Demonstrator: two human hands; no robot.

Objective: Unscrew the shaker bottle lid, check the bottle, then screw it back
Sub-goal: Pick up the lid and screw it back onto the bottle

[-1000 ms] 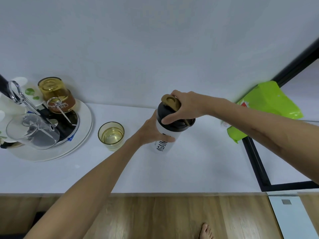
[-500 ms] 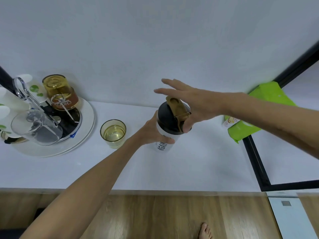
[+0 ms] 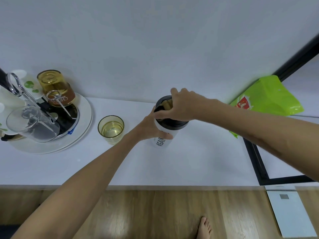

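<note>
A white shaker bottle (image 3: 161,141) with black lettering stands upright on the white counter (image 3: 198,161). Its black lid (image 3: 174,123) with a gold flip cap (image 3: 166,104) sits on top of it. My left hand (image 3: 151,125) wraps around the bottle's body from the left, thumb across the front. My right hand (image 3: 183,105) comes in from the right and grips the lid from above, fingers curled over its rim. Most of the lid's top is hidden under that hand.
A yellow glass (image 3: 111,129) with pale liquid stands just left of the bottle. Further left, a round white tray (image 3: 82,128) holds upturned glasses and a metal rack. A green bag (image 3: 269,97) leans at the right by a black frame (image 3: 257,161). Wooden floor and a bare foot lie below.
My right hand, which had lifted off with fingers spread half a second ago, has come back down and closed on the lid. My left hand has kept its hold on the bottle.
</note>
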